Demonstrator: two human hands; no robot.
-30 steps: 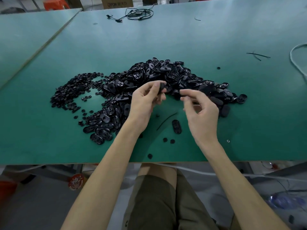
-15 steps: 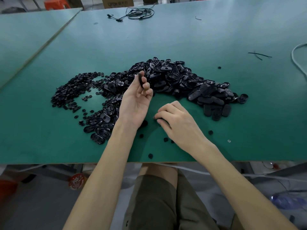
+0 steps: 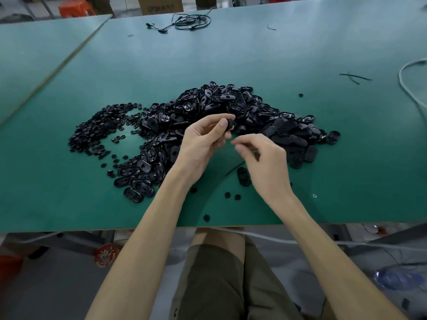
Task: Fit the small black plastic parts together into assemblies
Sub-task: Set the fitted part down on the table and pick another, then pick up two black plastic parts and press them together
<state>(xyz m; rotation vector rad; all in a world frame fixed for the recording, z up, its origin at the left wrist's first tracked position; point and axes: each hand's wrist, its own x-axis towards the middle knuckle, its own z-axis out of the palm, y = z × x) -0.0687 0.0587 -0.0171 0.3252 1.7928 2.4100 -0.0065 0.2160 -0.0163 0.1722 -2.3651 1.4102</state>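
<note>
Black part [image 3: 230,124] pinched at left hand's [image 3: 203,144] fingertips

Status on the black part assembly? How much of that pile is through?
Done: cannot tell; no separate finished batch is clear, only one oval piece lying apart near the right hand. In hand: the left hand pinches a black part; the right hand's fingertips are closed beside it, contents not visible. Left: the big pile of oval shells and the spread of small round parts look barely dented.
</note>
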